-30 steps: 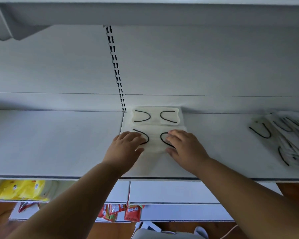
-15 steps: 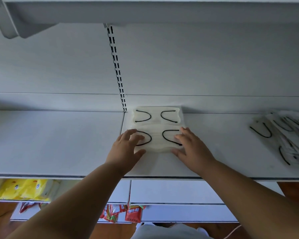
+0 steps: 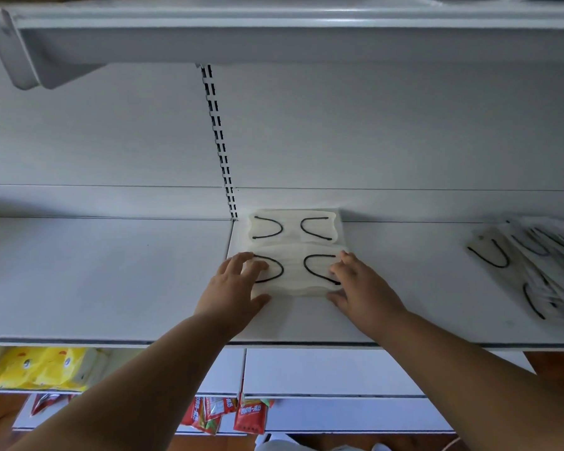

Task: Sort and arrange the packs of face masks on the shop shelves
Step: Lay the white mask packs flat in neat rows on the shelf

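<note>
Mask pack [image 3: 295, 273] on shelf [image 3: 111, 281] between left hand [image 3: 233, 286], right hand [image 3: 360, 288].

The near mask pack [image 3: 295, 273] now sits higher in the frame than a second ago — its far edge meets the back pack [image 3: 294, 226]. The left hand [image 3: 233, 288] and right hand [image 3: 358, 289] spread apart — now at its two ends, both black loops uncovered.

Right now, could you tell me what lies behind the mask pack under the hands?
Behind the front pack, another pack lies flat against the shelf's back wall, touching it. Whether they overlap cannot be told. The left hand and right hand cover the front pack's ends.
</note>
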A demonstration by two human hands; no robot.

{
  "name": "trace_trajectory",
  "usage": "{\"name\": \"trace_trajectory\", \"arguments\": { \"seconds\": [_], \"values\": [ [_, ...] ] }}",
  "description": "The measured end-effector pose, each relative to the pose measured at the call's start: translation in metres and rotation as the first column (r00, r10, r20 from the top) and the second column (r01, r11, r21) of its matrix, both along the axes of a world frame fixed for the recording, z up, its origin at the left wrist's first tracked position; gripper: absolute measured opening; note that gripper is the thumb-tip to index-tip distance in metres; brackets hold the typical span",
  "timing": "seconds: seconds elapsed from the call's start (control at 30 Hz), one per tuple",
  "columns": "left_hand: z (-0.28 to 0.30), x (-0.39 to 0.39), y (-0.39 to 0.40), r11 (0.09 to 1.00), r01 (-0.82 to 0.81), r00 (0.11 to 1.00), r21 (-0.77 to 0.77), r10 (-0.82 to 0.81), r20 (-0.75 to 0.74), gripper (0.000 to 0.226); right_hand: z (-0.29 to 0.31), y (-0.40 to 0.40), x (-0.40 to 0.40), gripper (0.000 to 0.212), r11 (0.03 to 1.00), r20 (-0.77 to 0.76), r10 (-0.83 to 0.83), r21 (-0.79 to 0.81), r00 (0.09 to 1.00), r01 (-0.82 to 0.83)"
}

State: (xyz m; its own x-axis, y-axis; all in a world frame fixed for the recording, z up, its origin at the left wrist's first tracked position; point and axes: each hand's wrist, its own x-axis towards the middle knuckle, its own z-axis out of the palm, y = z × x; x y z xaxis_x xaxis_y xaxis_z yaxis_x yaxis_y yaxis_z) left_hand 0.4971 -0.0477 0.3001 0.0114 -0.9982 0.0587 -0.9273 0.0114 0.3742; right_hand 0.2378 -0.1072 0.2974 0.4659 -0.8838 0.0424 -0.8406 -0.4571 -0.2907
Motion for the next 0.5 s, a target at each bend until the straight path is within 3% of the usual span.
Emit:
{"name": "trace_trajectory", "arguments": {
  "seconds": [0.13, 0.23, 0.3, 0.4, 0.5],
  "values": [
    [0.001, -0.004, 0.000, 1.000, 0.001, 0.998, -0.004, 0.000, 0.059, 0.051, 0.003, 0.002, 0.001, 0.047, 0.997, -0.114, 0.016, -0.077, 0.993, -0.025],
    [0.002, -0.005, 0.003, 0.997, 0.048, 0.989, -0.064, -0.038, 0.143, 0.056, 0.010, 0.002, 0.008, 0.059, 0.974, -0.089, 0.042, -0.218, 0.995, -0.060],
    [0.007, -0.008, 0.001, 0.983, 0.090, 0.984, -0.161, -0.063, 0.167, 0.052, 0.016, 0.001, 0.014, 0.053, 0.964, -0.052, 0.063, -0.256, 0.997, -0.074],
    [0.017, -0.011, -0.016, 0.973, 0.070, 0.996, -0.219, -0.056, 0.067, 0.032, 0.027, -0.016, 0.023, 0.045, 0.968, 0.040, 0.082, -0.239, 0.996, -0.070],
    [0.024, -0.019, -0.041, 0.981, 0.050, 0.998, -0.185, -0.041, 0.053, 0.032, 0.036, -0.043, 0.032, 0.044, 0.992, 0.032, 0.031, -0.124, 0.999, -0.027]
  ]
}}
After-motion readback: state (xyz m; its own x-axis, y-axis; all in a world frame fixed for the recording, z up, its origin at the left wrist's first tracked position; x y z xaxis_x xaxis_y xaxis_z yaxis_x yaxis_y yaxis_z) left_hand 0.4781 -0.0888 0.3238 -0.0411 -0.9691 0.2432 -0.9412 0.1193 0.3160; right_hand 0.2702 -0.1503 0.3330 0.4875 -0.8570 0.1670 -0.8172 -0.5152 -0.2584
